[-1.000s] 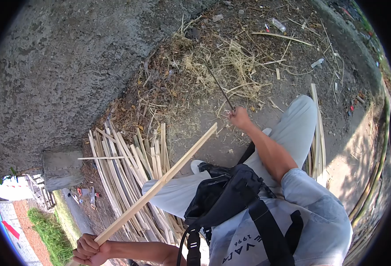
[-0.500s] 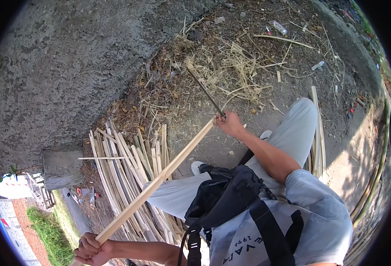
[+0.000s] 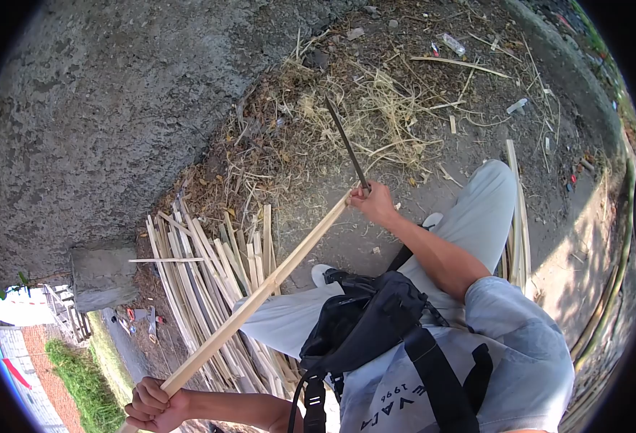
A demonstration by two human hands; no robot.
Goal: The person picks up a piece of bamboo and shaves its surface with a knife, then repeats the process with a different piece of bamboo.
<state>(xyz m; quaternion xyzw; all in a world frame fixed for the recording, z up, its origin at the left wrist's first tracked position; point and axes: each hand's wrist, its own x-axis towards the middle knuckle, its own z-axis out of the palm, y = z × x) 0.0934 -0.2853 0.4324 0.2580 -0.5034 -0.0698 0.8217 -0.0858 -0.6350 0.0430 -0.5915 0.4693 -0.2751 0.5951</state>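
A long pale bamboo strip [image 3: 260,294] runs diagonally across the view, over my bent leg. Its near end is gripped in my left hand [image 3: 150,405], fingers curled around it at the lower left. At the far end, my right hand [image 3: 375,205] is closed, with the strip's tip right at its fingers. From that same hand a long, narrow, dark knife blade [image 3: 347,143] points up and away toward the ground litter. The knife's handle is hidden in my fist. A black bag [image 3: 361,317] is strapped across my front.
A pile of split bamboo strips [image 3: 202,281] lies left of my leg, and more strips [image 3: 520,224] lie to the right. Thin shavings [image 3: 390,108] cover the ground ahead. A rough concrete wall [image 3: 116,130] rises at the left, with a stone block [image 3: 101,278] below it.
The knife blade has swung to the right, its tip now farther right. My left hand and the strip's near end have shifted slightly right.
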